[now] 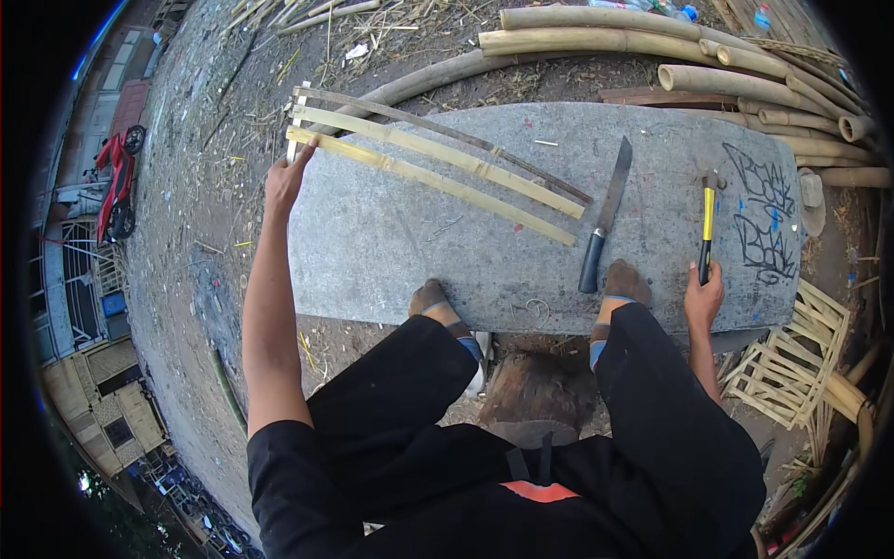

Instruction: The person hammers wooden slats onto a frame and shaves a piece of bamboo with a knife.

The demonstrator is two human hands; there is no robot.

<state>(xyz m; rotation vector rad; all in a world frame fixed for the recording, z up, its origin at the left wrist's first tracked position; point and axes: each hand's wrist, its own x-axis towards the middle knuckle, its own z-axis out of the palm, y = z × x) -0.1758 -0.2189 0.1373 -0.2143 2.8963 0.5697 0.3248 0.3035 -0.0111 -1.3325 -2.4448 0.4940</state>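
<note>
My left hand [286,183] grips the left end of the nearest bamboo slat [410,170], where a short crosspiece [298,116] joins several slats that fan out to the right over a grey concrete slab [372,270]. My right hand [704,298] is closed round the dark lower grip of a hammer [708,214] with a yellow handle, its head pointing away from me. Between the slats and the hammer lies a long knife [610,205] with a black handle. A few nails [444,227] rest on the slab below the slats.
Bamboo poles [596,39] are piled beyond the slab at the far right. A slatted bamboo frame [792,359] sits at the near right. My feet rest on the slab's near edge, by a wooden stump [538,391]. A red motorcycle [116,186] stands far left.
</note>
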